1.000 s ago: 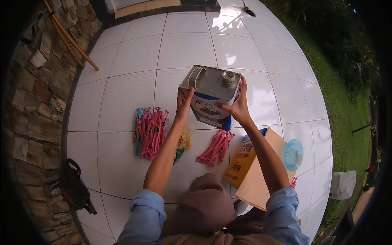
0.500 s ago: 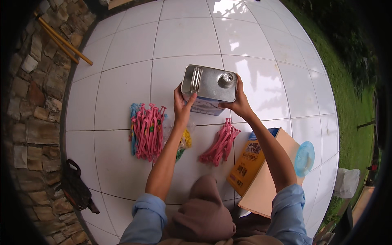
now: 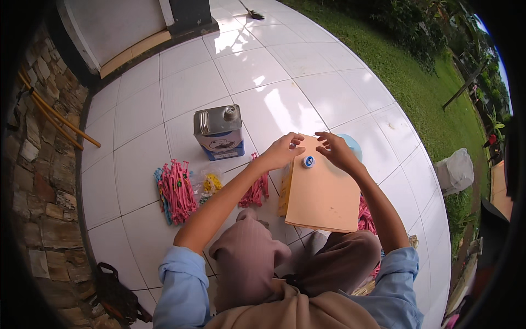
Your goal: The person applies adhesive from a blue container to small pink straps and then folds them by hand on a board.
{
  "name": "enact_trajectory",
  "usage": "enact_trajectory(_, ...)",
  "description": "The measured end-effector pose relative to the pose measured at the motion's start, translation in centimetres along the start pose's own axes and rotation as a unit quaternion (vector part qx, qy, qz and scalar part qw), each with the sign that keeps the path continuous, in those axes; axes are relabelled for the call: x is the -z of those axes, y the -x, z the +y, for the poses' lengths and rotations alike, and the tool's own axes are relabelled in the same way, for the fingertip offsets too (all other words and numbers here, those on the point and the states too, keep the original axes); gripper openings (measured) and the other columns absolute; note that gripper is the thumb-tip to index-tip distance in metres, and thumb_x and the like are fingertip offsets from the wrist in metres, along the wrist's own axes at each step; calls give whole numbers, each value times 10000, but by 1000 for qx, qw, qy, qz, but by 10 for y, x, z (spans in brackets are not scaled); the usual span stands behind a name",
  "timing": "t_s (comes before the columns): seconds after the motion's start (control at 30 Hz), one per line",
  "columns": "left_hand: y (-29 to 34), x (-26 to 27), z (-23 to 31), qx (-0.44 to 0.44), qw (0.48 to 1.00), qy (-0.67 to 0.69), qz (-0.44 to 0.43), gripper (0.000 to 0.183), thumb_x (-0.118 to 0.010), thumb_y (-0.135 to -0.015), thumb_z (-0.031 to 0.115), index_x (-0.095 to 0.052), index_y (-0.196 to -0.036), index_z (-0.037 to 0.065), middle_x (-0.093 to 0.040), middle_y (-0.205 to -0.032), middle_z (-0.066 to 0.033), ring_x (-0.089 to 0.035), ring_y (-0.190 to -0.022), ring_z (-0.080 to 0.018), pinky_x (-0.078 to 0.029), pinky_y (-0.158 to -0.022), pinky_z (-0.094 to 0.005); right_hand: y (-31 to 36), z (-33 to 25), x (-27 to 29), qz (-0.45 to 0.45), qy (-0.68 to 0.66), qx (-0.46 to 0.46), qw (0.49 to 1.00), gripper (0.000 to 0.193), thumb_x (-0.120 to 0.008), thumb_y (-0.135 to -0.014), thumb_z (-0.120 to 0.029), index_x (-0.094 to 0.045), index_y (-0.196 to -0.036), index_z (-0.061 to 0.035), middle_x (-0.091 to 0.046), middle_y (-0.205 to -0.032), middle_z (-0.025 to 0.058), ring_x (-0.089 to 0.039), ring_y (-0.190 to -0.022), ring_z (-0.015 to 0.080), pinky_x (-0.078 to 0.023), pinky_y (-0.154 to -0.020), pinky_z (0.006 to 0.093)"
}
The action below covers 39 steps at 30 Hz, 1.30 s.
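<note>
Both of my hands hover over the far end of a cardboard box [image 3: 323,200] with a plain peach top. My left hand [image 3: 280,151] has its fingers loosely stretched toward the box's far edge, holding nothing I can see. Facing it, my right hand [image 3: 338,152] has its fingers bent and apart, also without anything in it. A small blue and white cap [image 3: 309,162] lies on the box top just below the hands. To the left, a rectangular metal can [image 3: 219,134] stands upright on the tiles, with a handle and a round spout on top.
Left of the box lie bundles of pink plastic pieces [image 3: 178,192] and a clear bag with yellow pieces [image 3: 211,182]. A light-blue round dish [image 3: 350,145] shows behind the box. A dark bag [image 3: 118,293] rests by the stone wall [image 3: 49,219].
The can has left my hands and now stands on the floor to the left. Both hands have moved right, over the box. The view has shifted, and the blue and white cap now shows.
</note>
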<state>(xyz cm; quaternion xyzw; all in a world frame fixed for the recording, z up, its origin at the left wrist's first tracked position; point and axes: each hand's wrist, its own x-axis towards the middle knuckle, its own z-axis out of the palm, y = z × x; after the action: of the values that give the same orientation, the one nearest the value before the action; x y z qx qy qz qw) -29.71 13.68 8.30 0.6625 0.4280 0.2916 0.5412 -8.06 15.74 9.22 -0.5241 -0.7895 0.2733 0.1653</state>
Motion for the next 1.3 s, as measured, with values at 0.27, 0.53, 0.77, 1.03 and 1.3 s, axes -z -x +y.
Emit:
enact_trajectory(0.27, -46, -75, -27, 154, 914, -373, 34, 425, -623, -791, 182, -464, -1131, -16, -525, -1087, -264, -551, -1040, -393, -467, -853, -432, 39, 41, -79, 126, 52, 79, 987, 572, -715, -738, -117, -443, -1226, 7, -513, -1046, 189, -544, -946, 337, -458, -831, 385)
enact_trajectory(0.53, -35, -36, -37, 84, 940, -164, 288, 300, -657, -785, 169, -496, -988, 18, -527, -1001, -179, -582, -910, -349, -494, -778, -402, -24, 3, -87, 230, -76, 109, 964, 327, -669, -731, 5, -556, -1038, 13, -544, -990, 162, -621, -724, 229, -520, -634, 309)
enact_trajectory(0.77, -27, 107, -90, -59, 846, -161, 504, 179, -723, -735, 102, -616, -854, 23, -630, -851, -106, -625, -670, -193, -501, -621, -300, -159, -81, -121, 133, -131, 195, 963, 292, -687, -723, -41, -619, -1003, 2, -593, -894, 148, -610, -824, 281, -501, -734, 351)
enact_trajectory(1.03, -36, 156, -132, 22, 868, -66, 491, 174, -726, -741, 122, -654, -841, -1, -684, -770, -102, -666, -706, -170, -518, -639, -268, -225, -87, -148, 49, -78, 176, 980, 225, -688, -697, -69, -672, -913, -8, -624, -853, 176, -604, -820, 347, -495, -750, 395)
enact_trajectory(1.3, -39, 160, -142, 107, 897, 106, 415, 255, -663, -806, 110, -535, -1010, 30, -581, -878, -40, -575, -781, -114, -477, -688, -237, -236, -82, -157, 42, -37, 212, 976, 276, -714, -681, -20, -635, -943, 15, -615, -847, 155, -615, -726, 292, -500, -653, 345)
